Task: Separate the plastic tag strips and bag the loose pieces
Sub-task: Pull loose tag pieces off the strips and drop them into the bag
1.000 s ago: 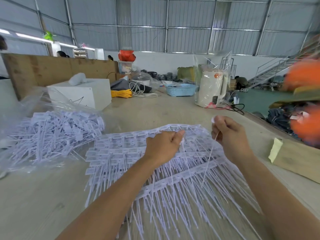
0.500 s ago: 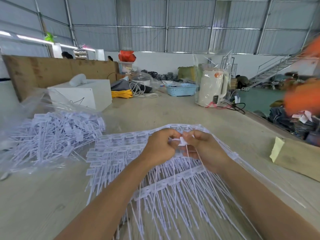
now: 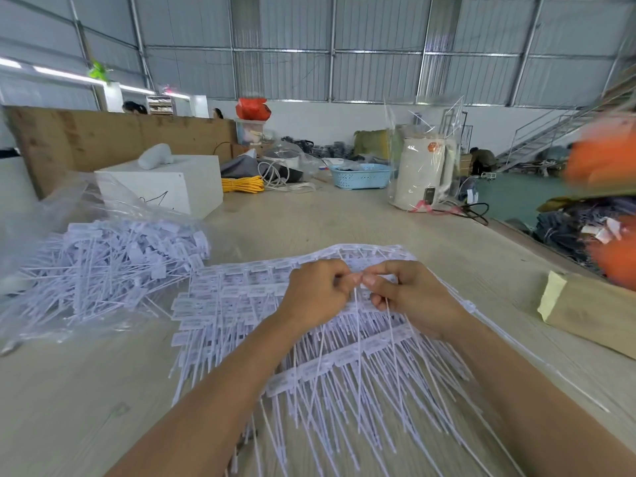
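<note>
Both forearms reach in from the near edge and converge over the middle of the tabletop [image 3: 344,215]; left hand [image 3: 315,294] with fingers curled, knuckles up, thumb and forefinger pinching at a white tag head; right hand [image 3: 409,297] likewise curled, its fingertips [image 3: 370,279] meeting the left's on the same tag, the two hands touching at the pinch; thin white tails hang down from the pinch point toward the near edge. Beneath the hands lies the pile of joined tag strips [image 3: 268,304]; the strip spines run roughly left to right, rectangular heads on the far side, long thin tails pointing toward the person and fanning out; the hands and forearms cover the middle of the pile. To the left, just beside the pile, a clear plastic bag [image 3: 51,235] lies open on the tabletop with loose tags [image 3: 103,270] heaped in it, lying in mixed directions. Farther back: a white box [image 3: 179,187], a yellow coiled cord [image 3: 242,184], a blue basket [image 3: 361,175], a white appliance in clear wrap [image 3: 421,173]; at the right edge a brown paper packet [image 3: 592,311]; orange shapes far right are blurred.
</note>
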